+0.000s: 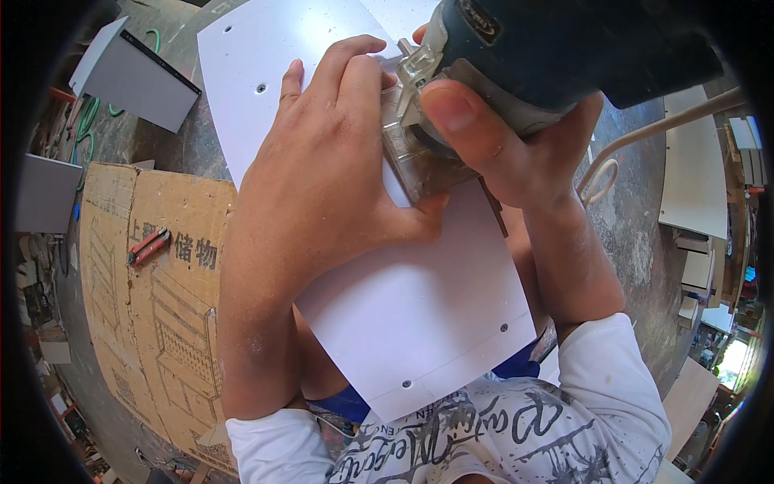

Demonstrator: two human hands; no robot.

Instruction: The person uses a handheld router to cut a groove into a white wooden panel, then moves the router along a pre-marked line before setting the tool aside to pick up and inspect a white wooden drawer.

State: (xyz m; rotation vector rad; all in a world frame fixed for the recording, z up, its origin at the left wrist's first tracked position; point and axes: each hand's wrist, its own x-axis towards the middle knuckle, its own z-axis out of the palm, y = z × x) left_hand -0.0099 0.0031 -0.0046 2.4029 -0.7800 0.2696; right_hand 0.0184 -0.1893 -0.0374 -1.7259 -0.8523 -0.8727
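Observation:
A dark trim router (556, 56) with a clear plastic base (415, 165) rests on a long white board (419, 298). My right hand (516, 153) is wrapped round the router's body, the thumb pressed near the base and most of the other fingers hidden behind it. My left hand (330, 161) steadies the base from the left, its thumb along the near edge and its fingers curled at the far side over the board. The board slopes down toward my lap. Small dark screw holes (406, 384) show near its ends. The router bit is hidden.
A flattened cardboard sheet (161, 339) lies at left, with a red utility knife (150, 246) on it. White panels (149, 77) stand at the far left near a green cord. The router's pale cable (669, 125) loops off to the right, near another white panel (695, 173).

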